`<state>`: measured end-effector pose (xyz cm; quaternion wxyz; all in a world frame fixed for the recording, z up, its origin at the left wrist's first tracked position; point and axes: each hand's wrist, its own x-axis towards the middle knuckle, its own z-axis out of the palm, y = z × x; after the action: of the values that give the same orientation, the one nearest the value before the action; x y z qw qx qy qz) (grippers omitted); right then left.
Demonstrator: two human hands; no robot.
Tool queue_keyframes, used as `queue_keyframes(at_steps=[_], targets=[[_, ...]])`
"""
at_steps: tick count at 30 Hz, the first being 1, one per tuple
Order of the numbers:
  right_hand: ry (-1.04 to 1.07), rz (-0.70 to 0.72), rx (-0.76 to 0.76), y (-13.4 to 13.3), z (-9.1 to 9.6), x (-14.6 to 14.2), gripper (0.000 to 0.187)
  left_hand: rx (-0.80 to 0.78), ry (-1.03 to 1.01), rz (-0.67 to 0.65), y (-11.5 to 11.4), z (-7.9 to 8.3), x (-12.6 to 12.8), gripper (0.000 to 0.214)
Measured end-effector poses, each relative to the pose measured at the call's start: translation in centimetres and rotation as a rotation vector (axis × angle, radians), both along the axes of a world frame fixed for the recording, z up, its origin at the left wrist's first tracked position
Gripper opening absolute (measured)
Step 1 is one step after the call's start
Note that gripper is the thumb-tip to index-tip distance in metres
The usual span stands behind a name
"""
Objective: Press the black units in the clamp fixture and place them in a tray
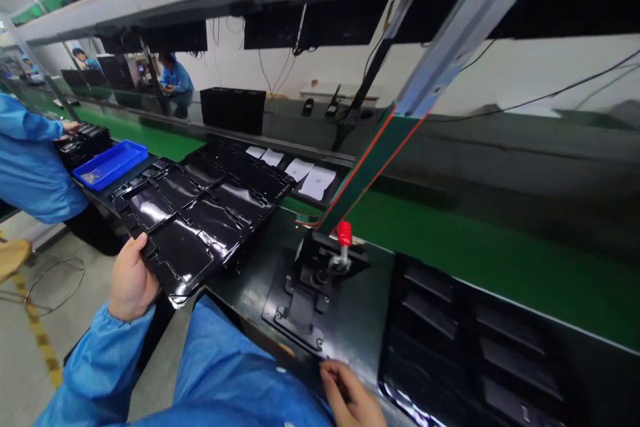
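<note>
My left hand (133, 278) grips the near left edge of a black moulded plastic tray (183, 247), thumb on top. Shallow compartments divide this glossy tray, which slants over the bench. At the bench's front edge, my right hand (353, 399) has curled fingers; whether something small sits between them I cannot make out. Just beyond it stands a metal clamping fixture (303, 310) with a red-tipped lever (344, 235) pointing up. To the right lies a second black tray (395, 353) with flat dark pieces (517, 363) in its compartments.
White paper sheets (318, 181) lie behind the left tray. A blue bin (113, 163) holds small parts. Left of it, a co-worker in a blue sleeve (30, 123) touches stacked black trays (85, 143). A slanted metal post (450, 40) rises behind the fixture.
</note>
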<state>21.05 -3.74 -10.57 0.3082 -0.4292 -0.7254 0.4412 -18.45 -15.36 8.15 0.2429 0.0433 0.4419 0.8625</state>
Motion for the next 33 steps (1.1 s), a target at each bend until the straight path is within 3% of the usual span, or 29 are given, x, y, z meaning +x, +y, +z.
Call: queue_keyframes(at_steps=[9, 17, 21, 26, 33], targets=[[-0.074, 0.178, 0.099, -1.2, 2.9, -3.3, 0.031, -0.145, -0.053, -0.030, -3.1, -1.0, -0.6, 0.032], [0.031, 0.320, 0.298, -1.0, 10.5, -6.6, 0.014, -0.408, -0.116, 0.017, -7.6, -1.6, -1.8, 0.030], [0.085, 0.348, 0.340, -0.2, 12.9, -7.9, 0.011, -0.492, -0.055, 0.015, -10.1, -1.4, -2.3, 0.031], [0.080, 0.250, 0.341, 0.6, 13.0, -8.9, 0.009, -0.578, -0.013, -0.004, -12.4, -1.0, -3.2, 0.031], [0.160, 0.018, 0.141, 1.7, 9.8, -10.1, 0.022, -0.518, 0.115, -0.033, -12.0, -0.1, -3.2, 0.029]])
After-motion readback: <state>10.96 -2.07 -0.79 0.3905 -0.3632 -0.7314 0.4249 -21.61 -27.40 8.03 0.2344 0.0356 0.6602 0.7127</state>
